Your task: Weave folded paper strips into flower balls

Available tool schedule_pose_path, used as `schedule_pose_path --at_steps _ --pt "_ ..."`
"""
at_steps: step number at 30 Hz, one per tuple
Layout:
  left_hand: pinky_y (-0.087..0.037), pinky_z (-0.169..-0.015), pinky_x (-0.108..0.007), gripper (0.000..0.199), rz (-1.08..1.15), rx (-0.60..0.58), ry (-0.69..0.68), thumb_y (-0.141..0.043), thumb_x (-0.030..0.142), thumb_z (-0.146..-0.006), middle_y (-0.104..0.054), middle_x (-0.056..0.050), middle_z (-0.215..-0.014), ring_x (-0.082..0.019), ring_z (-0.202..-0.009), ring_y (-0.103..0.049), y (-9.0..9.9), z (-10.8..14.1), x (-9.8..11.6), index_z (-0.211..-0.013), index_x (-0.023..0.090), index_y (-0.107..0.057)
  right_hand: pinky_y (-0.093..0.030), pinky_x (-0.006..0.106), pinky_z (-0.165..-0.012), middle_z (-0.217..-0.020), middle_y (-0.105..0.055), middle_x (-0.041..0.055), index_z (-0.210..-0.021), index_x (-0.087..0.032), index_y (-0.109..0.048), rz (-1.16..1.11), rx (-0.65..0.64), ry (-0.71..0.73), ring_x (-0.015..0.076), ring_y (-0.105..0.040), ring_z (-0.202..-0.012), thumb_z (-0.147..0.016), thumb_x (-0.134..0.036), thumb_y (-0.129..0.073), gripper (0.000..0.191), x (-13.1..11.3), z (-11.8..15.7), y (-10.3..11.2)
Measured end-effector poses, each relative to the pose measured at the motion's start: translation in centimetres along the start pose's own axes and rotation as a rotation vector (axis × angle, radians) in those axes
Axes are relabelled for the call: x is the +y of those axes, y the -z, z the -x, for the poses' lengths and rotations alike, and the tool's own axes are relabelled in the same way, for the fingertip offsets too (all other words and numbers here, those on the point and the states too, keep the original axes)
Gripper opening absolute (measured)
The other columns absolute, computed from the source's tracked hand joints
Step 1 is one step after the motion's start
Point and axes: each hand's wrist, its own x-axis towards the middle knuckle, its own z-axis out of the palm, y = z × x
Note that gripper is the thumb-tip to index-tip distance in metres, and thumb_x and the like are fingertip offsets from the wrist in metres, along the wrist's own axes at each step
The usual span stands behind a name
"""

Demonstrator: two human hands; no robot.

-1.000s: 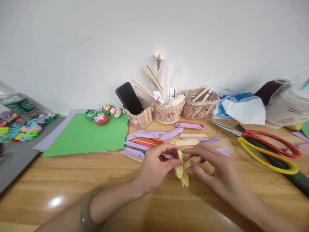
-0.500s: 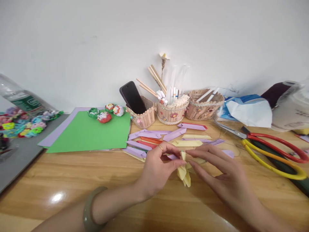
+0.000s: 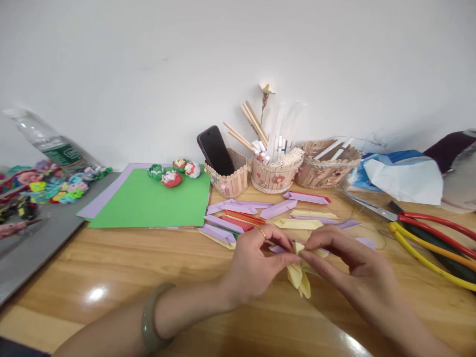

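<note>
Between my hands hangs a folded yellow paper piece (image 3: 296, 275) with several pointed petals, over the front of the wooden table. My left hand (image 3: 256, 263) pinches its upper left side between thumb and fingers. From the right, my right hand (image 3: 349, 263) closes thumb and forefinger on its upper edge. Folded purple strips (image 3: 278, 209), a yellow strip (image 3: 298, 224) and red and orange strips lie just behind my hands, partly hidden by them.
Green paper (image 3: 152, 203) bearing several small paper balls lies at the left. Large scissors (image 3: 427, 233) rest at the right. Behind stand wooden-stick baskets (image 3: 275, 174), one holding a phone (image 3: 216, 149). A bottle (image 3: 59, 148) lies far left.
The view has shifted, so most things appear further right. My right thumb and forefinger have come together on the yellow paper, where they were apart before. My left hand keeps its pinch.
</note>
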Motion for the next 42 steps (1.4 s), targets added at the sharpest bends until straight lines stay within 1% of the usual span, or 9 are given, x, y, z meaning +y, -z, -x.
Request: schedule_pose_path --at_steps 5,11,15,22,25,30,34,38,42 --pt "-0.046 -0.068 -0.024 0.017 0.004 0.001 0.034 -0.07 0.019 -0.065 -0.06 0.0 -0.075 -0.011 -0.071 -0.056 0.04 0.04 0.07 -0.075 0.017 -0.057 -0.045 0.023 -0.056 -0.066 -0.056 -0.0003 -0.066 -0.021 -0.057 -0.047 -0.028 -0.007 0.014 -0.054 -0.063 -0.078 -0.036 -0.06 0.019 0.21 0.06 -0.08" --pt "-0.046 -0.067 -0.026 0.018 -0.006 -0.009 0.047 -0.071 0.02 -0.064 -0.058 0.0 -0.073 -0.012 -0.07 -0.055 0.05 0.05 0.4 -0.072 0.017 -0.055 -0.047 0.024 -0.058 -0.069 -0.055 0.0006 -0.067 -0.021 -0.055 -0.129 -0.089 -0.124 0.0147 -0.054 -0.065 -0.078 -0.041 -0.059 0.023 0.18 0.08 -0.04" --pt "-0.045 -0.064 -0.025 0.021 -0.016 -0.052 0.064 -0.071 0.02 -0.062 -0.056 0.001 -0.067 -0.012 -0.065 -0.055 0.09 0.18 0.7 -0.068 0.017 -0.051 -0.047 0.026 -0.057 -0.069 -0.053 0.0003 -0.07 -0.02 -0.054 -0.221 -0.164 -0.209 0.015 -0.053 -0.065 -0.079 -0.043 -0.056 0.025 0.21 0.12 -0.11" --pt "-0.044 -0.06 -0.026 0.025 -0.04 -0.079 0.108 -0.069 0.023 -0.063 -0.054 0.002 -0.066 -0.012 -0.062 -0.054 0.1 0.32 0.64 -0.069 0.018 -0.045 -0.043 0.024 -0.054 -0.063 -0.054 -0.0017 -0.072 -0.02 -0.054 -0.245 -0.187 -0.277 0.0134 -0.052 -0.059 -0.078 -0.043 -0.058 0.024 0.44 0.41 -0.62" --pt "-0.042 -0.057 -0.025 0.024 -0.041 -0.077 0.156 -0.067 0.023 -0.064 -0.054 0.002 -0.065 -0.011 -0.059 -0.052 0.02 0.16 0.47 -0.069 0.019 -0.044 -0.042 0.024 -0.052 -0.063 -0.056 -0.0005 -0.071 -0.02 -0.054 -0.199 -0.171 -0.261 0.0141 -0.053 -0.059 -0.083 -0.042 -0.052 0.025 0.13 0.57 -0.67" --pt "-0.042 -0.061 -0.025 0.023 -0.057 -0.053 0.178 -0.068 0.022 -0.062 -0.055 0.001 -0.067 -0.011 -0.064 -0.052 0.1 -0.12 0.23 -0.064 0.017 -0.046 -0.045 0.027 -0.059 -0.07 -0.056 0.0011 -0.069 -0.021 -0.051 -0.108 -0.116 -0.089 0.0154 -0.054 -0.066 -0.085 -0.037 -0.049 0.023 0.29 0.6 -0.67" --pt "-0.041 -0.061 -0.023 0.018 -0.061 -0.021 0.155 -0.068 0.022 -0.063 -0.054 0.002 -0.066 -0.01 -0.063 -0.05 0.09 -0.24 0.3 -0.065 0.017 -0.051 -0.044 0.026 -0.057 -0.068 -0.056 0.0003 -0.072 -0.021 -0.051 -0.058 -0.106 -0.115 0.0156 -0.055 -0.065 -0.085 -0.037 -0.048 0.02 0.86 0.5 -0.63" --pt "-0.041 -0.06 -0.023 0.015 -0.048 -0.003 0.189 -0.067 0.021 -0.063 -0.056 0.002 -0.067 -0.011 -0.062 -0.051 0.09 -0.23 0.59 -0.065 0.016 -0.053 -0.044 0.026 -0.06 -0.071 -0.058 0.0004 -0.078 -0.021 -0.055 -0.022 -0.098 -0.113 0.0154 -0.055 -0.067 -0.085 -0.036 -0.05 0.017 1.03 0.39 -0.5" --pt "-0.041 -0.059 -0.023 0.014 -0.044 0.021 0.18 -0.067 0.021 -0.063 -0.055 0.002 -0.064 -0.01 -0.06 -0.05 0.2 -0.16 0.6 -0.064 0.016 -0.054 -0.044 0.026 -0.061 -0.071 -0.058 0.0 -0.074 -0.021 -0.054 -0.039 -0.124 -0.119 0.0146 -0.055 -0.066 -0.085 -0.036 -0.051 0.019 0.94 0.54 -0.39"
